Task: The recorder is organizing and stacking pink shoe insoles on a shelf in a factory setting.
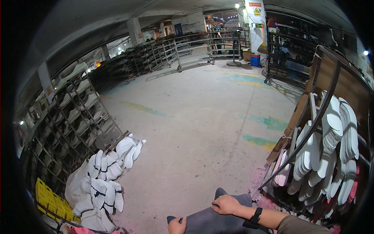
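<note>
The left hand [177,225] has its thumb and fingers closed on the left end of a dark grey sheet [206,220]; the right hand [226,204] has its fingers folded down onto the far edge of that sheet, seemingly pinching it. The sheet spreads between the hands and under the right forearm, in front of the near edge of the visible floor [187,117]; what supports it cannot be told. A black wristband [255,216] circles the right wrist.

Along the floor's left edge, towards its near corner, lie strapped bundles of white pieces [107,195], beside a yellow crate [50,199]. Behind them leans into view a metal rack [80,124] of pale, shoe-like shapes. At the floor's right edge, a dark-framed rack [329,82] carries stacks of white sole-shaped pieces [306,152], with pink ones among them.

At the far edge stand metal-railed carts [193,58], a white pillar [255,39] with a broom [262,48] against it, a blue box [255,60] and, farther back, a person [219,37].
</note>
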Tool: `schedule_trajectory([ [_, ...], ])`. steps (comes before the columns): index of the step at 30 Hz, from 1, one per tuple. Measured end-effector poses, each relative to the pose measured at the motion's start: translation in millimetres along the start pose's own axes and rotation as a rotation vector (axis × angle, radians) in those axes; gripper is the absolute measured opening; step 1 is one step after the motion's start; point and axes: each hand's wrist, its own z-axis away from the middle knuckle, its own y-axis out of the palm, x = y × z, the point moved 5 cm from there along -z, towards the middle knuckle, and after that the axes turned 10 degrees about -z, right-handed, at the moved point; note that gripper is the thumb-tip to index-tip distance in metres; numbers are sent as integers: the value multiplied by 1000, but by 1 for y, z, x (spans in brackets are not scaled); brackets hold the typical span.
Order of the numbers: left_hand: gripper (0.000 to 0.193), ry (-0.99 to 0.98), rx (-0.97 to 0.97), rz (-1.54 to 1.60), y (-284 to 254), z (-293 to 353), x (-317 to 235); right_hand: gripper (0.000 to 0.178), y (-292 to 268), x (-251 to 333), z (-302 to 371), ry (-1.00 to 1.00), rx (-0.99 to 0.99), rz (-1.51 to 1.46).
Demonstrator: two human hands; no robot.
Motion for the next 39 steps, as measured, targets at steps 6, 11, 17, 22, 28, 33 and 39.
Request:
schedule_trajectory([
  [6, 43, -19, 9, -2, -1, 1, 0, 32, -1, 1, 0, 11, 14, 14],
  [11, 43, -18, 16, -5, -3, 1, -1, 32, -1, 0, 0, 21, 7, -6],
  [17, 42, 22, -15, -21, 1, -1, 1, 31, -2, -1, 3, 7, -39, -8],
  [22, 43, 17, -15, -5, 2, 2, -2, 31, -4, 1, 5, 11, -21, -13],
  [28, 45, 10, 15, 4, 8, -5, 9, 31, 1, -3, 2, 31, 33, 24],
  [33, 46, -3, 20, -1, 8, -5, 5, 29, -3, -3, 3, 10, -19, -10],
  [39, 47, 13, 16, 8, 7, -4, 4, 29, -1, -3, 3, 15, -17, -10],
])
